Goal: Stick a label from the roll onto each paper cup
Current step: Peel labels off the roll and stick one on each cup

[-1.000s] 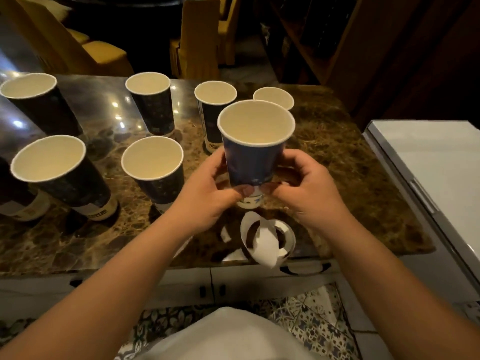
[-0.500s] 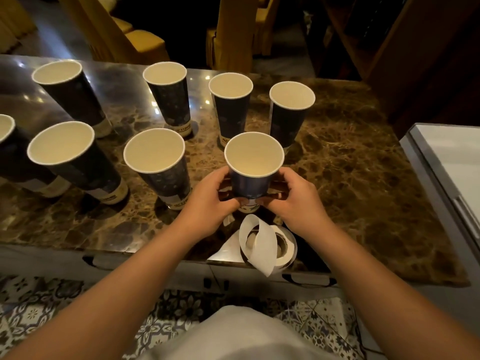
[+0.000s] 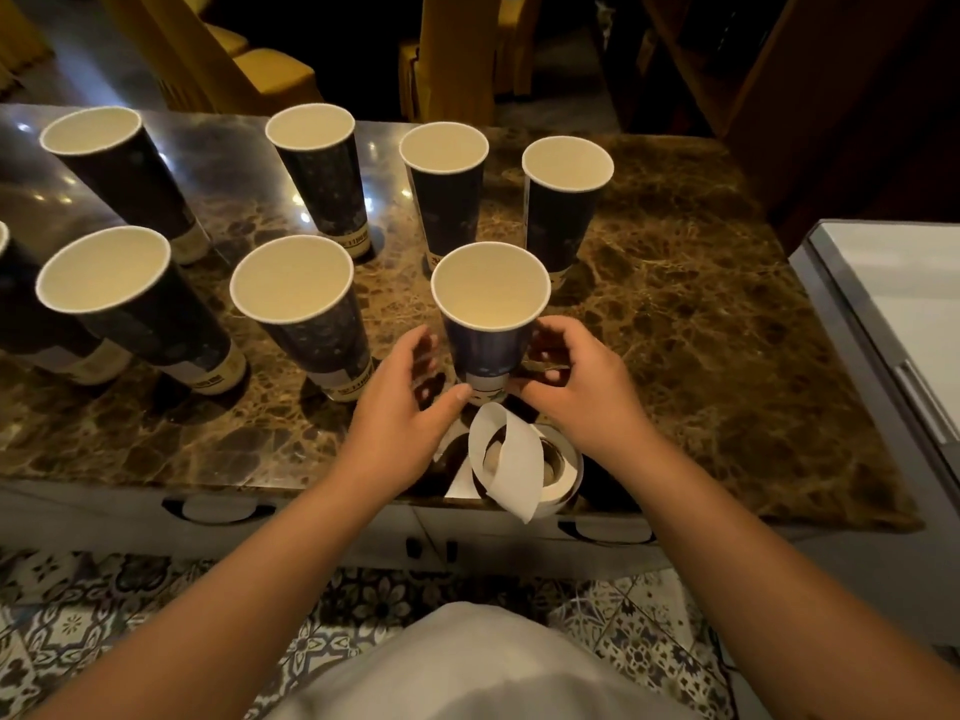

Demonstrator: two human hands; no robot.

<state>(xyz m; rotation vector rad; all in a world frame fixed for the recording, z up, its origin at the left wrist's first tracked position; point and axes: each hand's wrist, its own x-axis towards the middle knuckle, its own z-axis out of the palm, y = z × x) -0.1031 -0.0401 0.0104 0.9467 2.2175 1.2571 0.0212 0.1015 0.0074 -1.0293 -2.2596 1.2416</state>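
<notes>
Near cup (image 3: 488,324) standing on the marble table (image 3: 701,324) just behind the label roll (image 3: 524,465), left hand (image 3: 400,407) and right hand (image 3: 576,387) loosely curled beside its base, grip unclear; labelling seemingly well advanced, several cups showing pale patches.

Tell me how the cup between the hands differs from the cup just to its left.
The cup between the hands looks bluer; the cup to its left looks darker. The first has the left hand and right hand at its base; the second stands untouched. Both are upright, empty, with a pale band near the base.
</notes>
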